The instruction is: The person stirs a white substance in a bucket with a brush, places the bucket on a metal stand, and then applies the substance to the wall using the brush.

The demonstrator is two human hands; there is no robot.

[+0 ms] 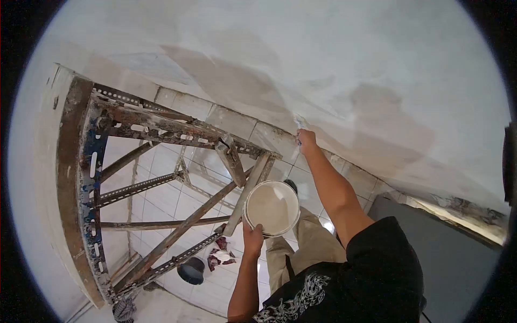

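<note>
My left hand (252, 235) grips the near rim of a round white bucket (295, 229), its thumb over the edge. Pale, cream-coloured liquid (266, 209) lies in the bucket. Stretched out ahead, my right hand (306, 140) is closed around a paintbrush (299, 125) smeared with white. The brush's tip reaches up to the lower part of the pale wall (344, 59), where damp-looking darker patches and shadows show.
A rusty slotted-metal frame (161, 126) with diagonal braces stands to the left, close to the bucket. Beneath it are a dark bucket (191, 271) and a crumpled red-and-white wrapper (220, 254) on the tiled floor (161, 202). A large grey panel (436, 247) lies at right.
</note>
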